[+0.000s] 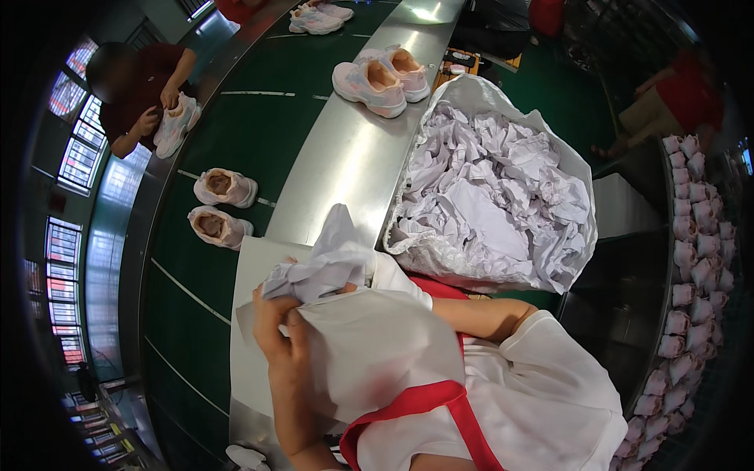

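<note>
In my left hand (281, 322) is a crumpled piece of white paper (314, 276), with the fingers closed round its lower left side. My right hand (348, 289) reaches across from the right and grips the same paper; most of its fingers are hidden behind the paper. A white covering (389, 276) wraps the right wrist. Below both hands spreads a large smooth white sheet (385, 337), with a reddish tint showing through. Beneath the left hand, a flat white sheet or board (255, 275) lies on the metal ledge (334, 169).
A white woven sack (577, 165) full of crumpled paper stands right of the ledge. Pale sneakers (369, 86) sit on the ledge. On the green conveyor belt (188, 306) stands another sneaker pair (224, 208). Across it, a person (149, 94) handles a sneaker. Stacked shoes (691, 259) line the right.
</note>
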Demonstrator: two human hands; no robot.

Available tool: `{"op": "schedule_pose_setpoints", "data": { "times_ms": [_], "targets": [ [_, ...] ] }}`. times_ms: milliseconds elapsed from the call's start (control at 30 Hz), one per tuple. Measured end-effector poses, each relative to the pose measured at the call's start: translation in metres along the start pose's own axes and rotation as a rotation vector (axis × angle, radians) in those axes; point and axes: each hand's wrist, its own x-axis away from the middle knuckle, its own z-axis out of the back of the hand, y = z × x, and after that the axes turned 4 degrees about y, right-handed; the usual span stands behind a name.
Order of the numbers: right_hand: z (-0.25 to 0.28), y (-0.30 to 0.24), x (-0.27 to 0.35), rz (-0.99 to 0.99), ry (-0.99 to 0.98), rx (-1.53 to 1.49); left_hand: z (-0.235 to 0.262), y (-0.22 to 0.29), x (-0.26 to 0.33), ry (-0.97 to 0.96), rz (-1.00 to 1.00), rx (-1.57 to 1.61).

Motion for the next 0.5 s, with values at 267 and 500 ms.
{"op": "schedule_pose_setpoints", "data": {
  "times_ms": [267, 500],
  "targets": [
    [-0.006, -0.013, -0.003, 0.244, 0.08, 0.528, 0.003, -0.01, 0.001, -0.032, 0.303, 0.367],
    [0.004, -0.014, -0.007, 0.314, 0.305, 0.478, 0.068, -0.037, -0.02, 0.168, 0.813, 0.598]
  ]
}}
